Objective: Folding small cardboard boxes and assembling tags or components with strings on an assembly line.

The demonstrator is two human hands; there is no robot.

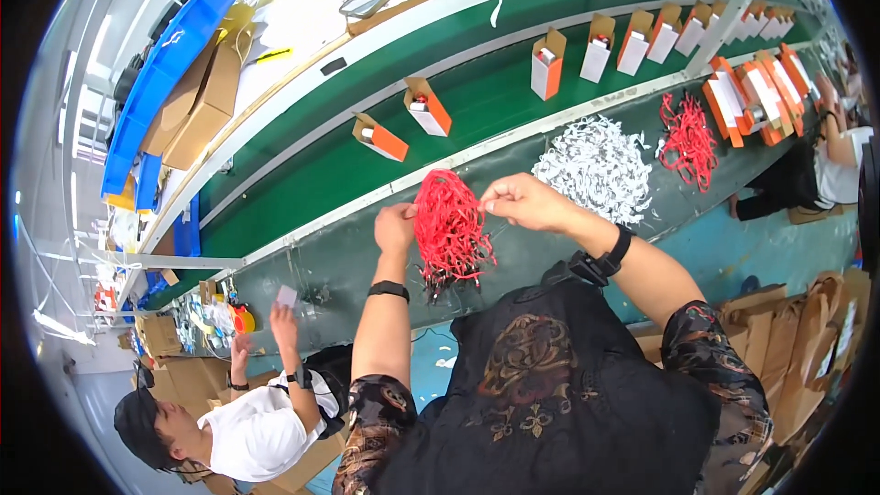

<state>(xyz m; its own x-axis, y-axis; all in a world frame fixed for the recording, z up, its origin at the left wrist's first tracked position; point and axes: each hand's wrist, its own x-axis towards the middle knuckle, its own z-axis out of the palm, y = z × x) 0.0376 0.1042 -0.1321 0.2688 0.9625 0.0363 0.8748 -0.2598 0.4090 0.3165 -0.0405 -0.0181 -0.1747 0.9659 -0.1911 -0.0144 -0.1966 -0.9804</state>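
Observation:
A thick heap of red cords (451, 225) with dark ends lies on the dark work surface in front of me. My left hand (396, 227) is at its left edge, fingers closed on the cords there. On the opposite side, my right hand (524, 203) pinches at the upper right edge of the same heap, thumb and forefinger together on a red strand. To the right of my right hand spreads a pile of small white pieces (594, 170), too small to name. Beyond that pile is a smaller bunch of red cords (687, 142).
A green conveyor belt (302, 170) runs behind the work surface, carrying open orange-and-white boxes (547, 64). More such boxes (759, 96) are grouped at the right. A co-worker (266, 426) sits at left holding a small pale card (287, 297); another person (839, 160) is far right.

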